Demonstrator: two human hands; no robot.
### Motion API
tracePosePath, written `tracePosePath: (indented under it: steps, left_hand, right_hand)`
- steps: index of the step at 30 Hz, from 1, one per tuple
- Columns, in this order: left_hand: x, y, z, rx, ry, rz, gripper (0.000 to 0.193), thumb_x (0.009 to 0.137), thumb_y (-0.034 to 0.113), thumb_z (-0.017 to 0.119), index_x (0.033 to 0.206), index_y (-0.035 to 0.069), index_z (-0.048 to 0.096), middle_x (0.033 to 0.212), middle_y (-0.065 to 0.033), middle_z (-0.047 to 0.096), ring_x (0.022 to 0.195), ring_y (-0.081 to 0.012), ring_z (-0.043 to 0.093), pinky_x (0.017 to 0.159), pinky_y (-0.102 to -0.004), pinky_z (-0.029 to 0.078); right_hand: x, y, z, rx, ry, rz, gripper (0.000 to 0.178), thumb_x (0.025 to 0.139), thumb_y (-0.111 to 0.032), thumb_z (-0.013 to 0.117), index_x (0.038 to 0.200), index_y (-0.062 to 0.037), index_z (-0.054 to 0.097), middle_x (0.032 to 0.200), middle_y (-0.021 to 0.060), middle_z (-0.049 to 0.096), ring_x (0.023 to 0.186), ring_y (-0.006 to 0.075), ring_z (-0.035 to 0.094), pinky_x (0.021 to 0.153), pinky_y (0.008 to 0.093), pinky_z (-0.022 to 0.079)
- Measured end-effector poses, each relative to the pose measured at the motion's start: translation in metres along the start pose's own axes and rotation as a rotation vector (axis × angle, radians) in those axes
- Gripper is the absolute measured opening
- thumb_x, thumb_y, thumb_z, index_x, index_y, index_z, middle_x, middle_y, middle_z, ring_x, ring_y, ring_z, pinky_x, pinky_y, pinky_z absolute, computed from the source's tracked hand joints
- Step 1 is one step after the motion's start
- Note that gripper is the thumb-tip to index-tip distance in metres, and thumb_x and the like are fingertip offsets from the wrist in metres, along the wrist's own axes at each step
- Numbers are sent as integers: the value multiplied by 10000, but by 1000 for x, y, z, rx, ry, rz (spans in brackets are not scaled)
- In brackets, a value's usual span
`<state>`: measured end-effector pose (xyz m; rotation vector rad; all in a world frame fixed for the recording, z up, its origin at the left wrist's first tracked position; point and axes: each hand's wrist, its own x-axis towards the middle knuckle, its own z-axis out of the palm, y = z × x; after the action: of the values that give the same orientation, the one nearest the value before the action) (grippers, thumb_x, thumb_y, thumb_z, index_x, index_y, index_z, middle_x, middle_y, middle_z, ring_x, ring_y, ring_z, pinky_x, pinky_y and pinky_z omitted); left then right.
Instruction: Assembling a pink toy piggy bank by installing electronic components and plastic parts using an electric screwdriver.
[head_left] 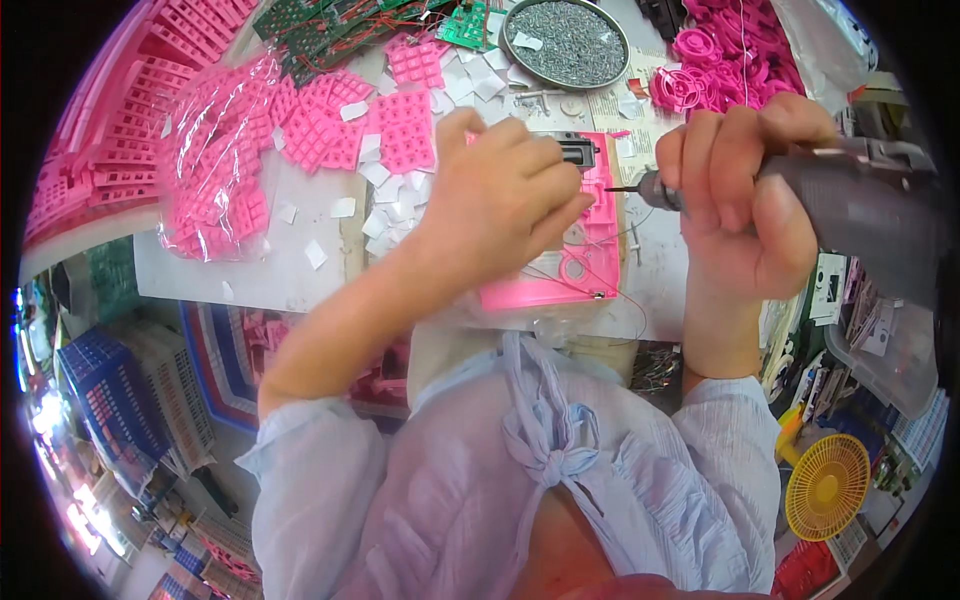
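My right hand (735, 190) is wrapped round a dark electric screwdriver (860, 195). Its thin bit points left and its tip is at the right edge of a pink plastic housing (545, 291); whether they touch I cannot tell. Over the upper left of that housing is my left hand (505, 190), fingers curled in, with anything between them hidden. A black part (578, 151) sits in the top of the housing, beside my left fingers. Thin wires run across the lower part of the housing and out past its right side.
A round tray of small screws (567, 45) stands at the back. Pink keypads (400, 130), a clear bag of them (215, 160) and white paper squares (380, 222) lie to the left. Green circuit boards (330, 40) and magenta parts (725, 60) are piled farther back.
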<state>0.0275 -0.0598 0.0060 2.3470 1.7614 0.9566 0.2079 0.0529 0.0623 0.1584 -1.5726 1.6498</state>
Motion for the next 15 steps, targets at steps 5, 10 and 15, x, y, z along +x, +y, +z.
tracePosePath:
  steps: [5,10,15]
  left_hand:
    - [-11,5,14,-188,116,-88,96,812,162,771,893,159,720,841,32,682,800,-182,594,849,-440,317]
    - [-13,4,12,-312,68,-179,118,793,186,781,897,168,728,800,39,676,776,-180,600,853,-444,318]
    - [-7,-2,18,-180,133,-46,171,744,148,817,869,137,700,816,24,666,792,-178,598,862,-424,314]
  right_hand:
    - [0,3,-4,109,-132,-3,402,977,-240,546,1349,-104,473,670,-31,457,606,118,444,700,333,445]
    - [15,-8,17,21,-114,118,332,980,-242,570,1276,-115,490,661,-27,470,601,119,467,696,336,458]
    - [2,7,14,7,2,86,271,978,-210,557,1221,-102,506,653,-15,458,589,123,451,668,343,444]
